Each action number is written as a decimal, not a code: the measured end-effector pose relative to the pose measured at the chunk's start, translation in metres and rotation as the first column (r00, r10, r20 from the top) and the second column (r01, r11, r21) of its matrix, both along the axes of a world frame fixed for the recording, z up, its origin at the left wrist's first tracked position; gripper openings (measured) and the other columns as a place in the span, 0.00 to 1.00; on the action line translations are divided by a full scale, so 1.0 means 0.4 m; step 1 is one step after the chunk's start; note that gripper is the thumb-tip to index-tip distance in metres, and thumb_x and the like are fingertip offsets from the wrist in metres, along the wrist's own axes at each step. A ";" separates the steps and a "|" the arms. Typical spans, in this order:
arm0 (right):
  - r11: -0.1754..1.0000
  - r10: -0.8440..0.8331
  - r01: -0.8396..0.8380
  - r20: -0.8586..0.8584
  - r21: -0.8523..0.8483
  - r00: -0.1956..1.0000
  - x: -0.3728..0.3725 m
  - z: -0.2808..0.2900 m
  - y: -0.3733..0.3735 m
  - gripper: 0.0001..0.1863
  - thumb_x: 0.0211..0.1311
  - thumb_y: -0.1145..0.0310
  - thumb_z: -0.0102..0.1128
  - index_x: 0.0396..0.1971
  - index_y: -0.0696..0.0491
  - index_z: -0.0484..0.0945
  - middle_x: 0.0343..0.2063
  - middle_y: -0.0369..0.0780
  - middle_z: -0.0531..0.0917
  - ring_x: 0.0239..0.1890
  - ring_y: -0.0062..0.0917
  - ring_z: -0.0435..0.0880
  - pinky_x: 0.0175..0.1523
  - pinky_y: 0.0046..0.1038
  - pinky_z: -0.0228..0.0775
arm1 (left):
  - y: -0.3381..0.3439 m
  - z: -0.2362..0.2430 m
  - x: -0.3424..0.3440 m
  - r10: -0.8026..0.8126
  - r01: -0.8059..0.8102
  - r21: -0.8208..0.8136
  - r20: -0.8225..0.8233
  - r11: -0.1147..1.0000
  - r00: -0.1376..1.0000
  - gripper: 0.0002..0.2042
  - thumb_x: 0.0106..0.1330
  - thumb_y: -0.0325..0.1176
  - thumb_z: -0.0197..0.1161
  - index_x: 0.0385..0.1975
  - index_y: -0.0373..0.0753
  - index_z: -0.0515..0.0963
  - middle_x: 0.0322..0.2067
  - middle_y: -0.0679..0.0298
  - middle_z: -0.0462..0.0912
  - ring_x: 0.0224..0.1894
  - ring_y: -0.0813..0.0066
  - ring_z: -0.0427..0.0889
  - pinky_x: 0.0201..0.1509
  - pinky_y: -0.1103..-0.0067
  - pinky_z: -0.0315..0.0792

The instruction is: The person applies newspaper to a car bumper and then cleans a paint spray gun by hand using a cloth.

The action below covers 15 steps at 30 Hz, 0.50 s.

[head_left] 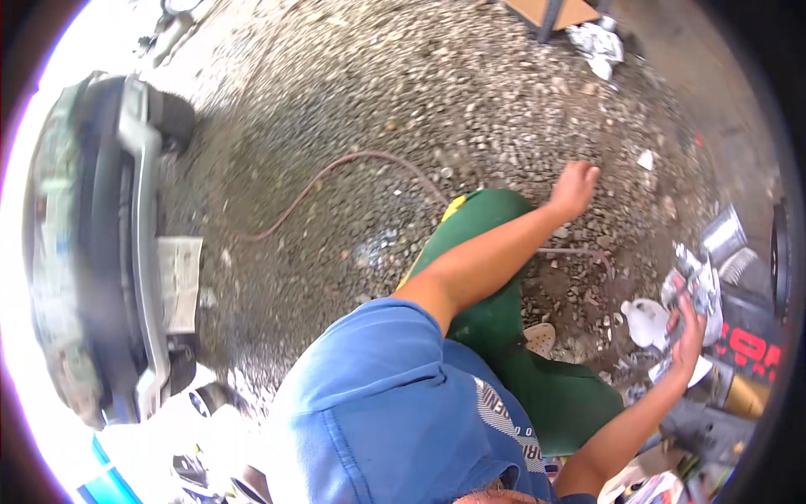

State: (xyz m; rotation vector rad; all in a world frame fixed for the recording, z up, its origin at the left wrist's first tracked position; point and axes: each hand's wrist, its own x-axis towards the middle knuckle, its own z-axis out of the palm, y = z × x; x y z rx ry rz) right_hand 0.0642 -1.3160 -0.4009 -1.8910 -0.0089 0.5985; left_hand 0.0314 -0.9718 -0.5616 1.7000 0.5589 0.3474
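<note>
My left hand (576, 188) is stretched out past my green-trousered knee, above the gravel. Its fingers are curled in, and nothing shows in them. Off to the right, my right hand (688, 332) reaches with its fingers apart toward a cluster of items. Closest to its fingertips is a shiny silver metal object (705, 290), whose exact kind I cannot make out; whether the fingers touch it is unclear. A white plastic jug (646, 323) lies beside that hand. A clear or silver cup-like container (724, 235) stands just beyond.
A dark box with red lettering (751, 340) is by the right edge. A thin reddish hose (336, 164) curves over the gravel (403, 101). At left are a vehicle bumper (144, 244) and a sheet of newspaper (179, 281). Crumpled silvery wrapping (598, 46) lies at the far right.
</note>
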 end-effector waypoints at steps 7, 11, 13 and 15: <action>0.990 -0.132 0.125 0.148 0.060 0.980 0.020 -0.013 0.030 0.19 0.67 0.63 0.56 0.54 0.58 0.76 0.50 0.37 0.83 0.22 0.11 0.68 0.20 0.18 0.57 | -0.007 0.049 -0.029 0.006 -0.011 -0.089 -0.053 0.996 0.999 0.19 0.73 0.44 0.48 0.49 0.34 0.75 0.50 0.47 0.72 0.53 0.46 0.73 0.59 0.62 0.67; 0.999 -0.008 0.010 0.043 -0.035 0.999 0.014 -0.010 0.027 0.20 0.68 0.61 0.57 0.54 0.58 0.77 0.49 0.35 0.83 0.20 0.11 0.65 0.22 0.17 0.58 | 0.011 0.057 -0.034 -0.046 0.034 -0.124 -0.090 0.992 0.995 0.20 0.75 0.44 0.47 0.54 0.33 0.71 0.52 0.49 0.67 0.53 0.50 0.72 0.59 0.63 0.67; 0.990 -0.139 0.144 0.185 -0.013 0.973 0.016 -0.018 0.033 0.21 0.69 0.59 0.56 0.55 0.56 0.78 0.40 0.31 0.83 0.19 0.11 0.64 0.22 0.17 0.56 | 0.002 0.058 -0.033 -0.084 0.075 -0.085 -0.110 0.994 0.990 0.21 0.75 0.45 0.47 0.54 0.34 0.71 0.52 0.50 0.68 0.52 0.50 0.73 0.58 0.63 0.68; 0.990 -0.144 0.143 0.179 0.017 0.973 0.004 -0.011 0.045 0.20 0.68 0.59 0.57 0.54 0.55 0.79 0.35 0.29 0.81 0.18 0.10 0.63 0.22 0.18 0.55 | 0.005 0.050 -0.032 -0.069 0.060 -0.106 -0.085 0.993 0.994 0.18 0.71 0.40 0.53 0.54 0.33 0.71 0.51 0.51 0.68 0.51 0.52 0.74 0.56 0.64 0.69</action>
